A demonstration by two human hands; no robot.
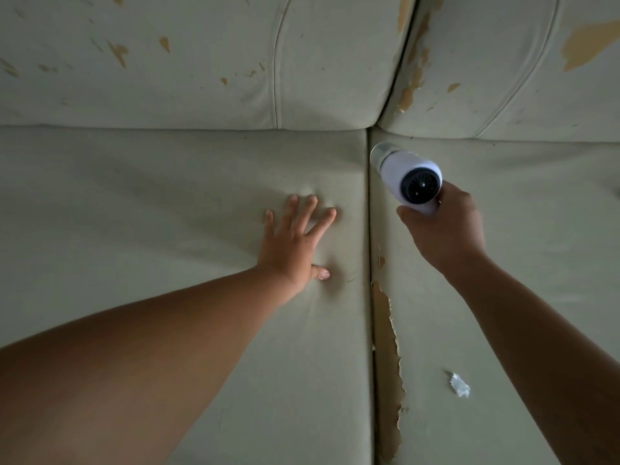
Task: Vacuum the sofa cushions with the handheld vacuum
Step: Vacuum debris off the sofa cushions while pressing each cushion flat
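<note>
The right hand (pixel 443 226) grips the handheld vacuum (pixel 407 177), nozzle at the seam (pixel 369 213) between seat cushions; the left hand (pixel 295 243) presses flat left of it. Suction may tear more peeling upholstery (pixel 385 347) along that seam.

We saw dim, flat, greyish light and no glare. The sofa (pixel 167 196) was paler at the top and murkier lower down. Soft shadows lay beside the left hand (pixel 292 250) and along the seam (pixel 369 229). The white vacuum (pixel 407 169) was brightest. The centre was sharp, while the wide lens bowed the edges and swelled the left forearm (pixel 134 364).
</note>
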